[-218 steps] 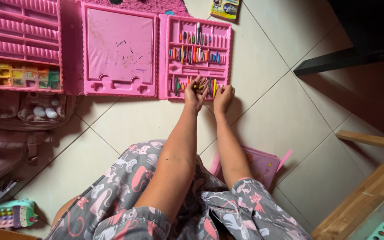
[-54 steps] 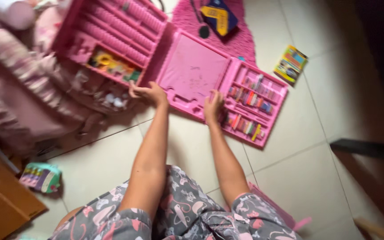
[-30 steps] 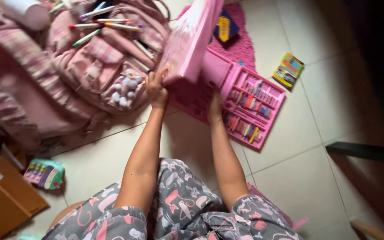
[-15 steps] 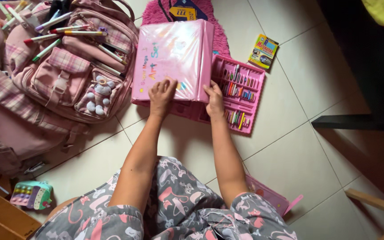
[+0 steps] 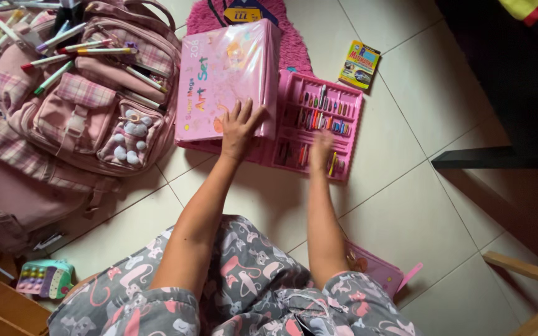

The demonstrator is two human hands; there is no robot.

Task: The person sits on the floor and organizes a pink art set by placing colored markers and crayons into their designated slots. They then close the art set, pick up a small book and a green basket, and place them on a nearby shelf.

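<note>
A pink art set case lies on the tiled floor with its left flap folded shut over the middle panel. My left hand presses flat on the folded flap's lower right corner, fingers spread. The right flap is still laid out, its tray holding several crayons and pens in rows. My right hand hovers over the lower part of that tray, blurred, holding nothing that I can see.
A pink backpack with several markers on top lies to the left. A fuzzy pink rug and a small yellow booklet are behind the case. A pastel toy sits lower left; a pink folder is by my right knee.
The left flap of the case swung up and over and now lies shut. My right hand left the flap's edge and moved right over the crayon tray.
</note>
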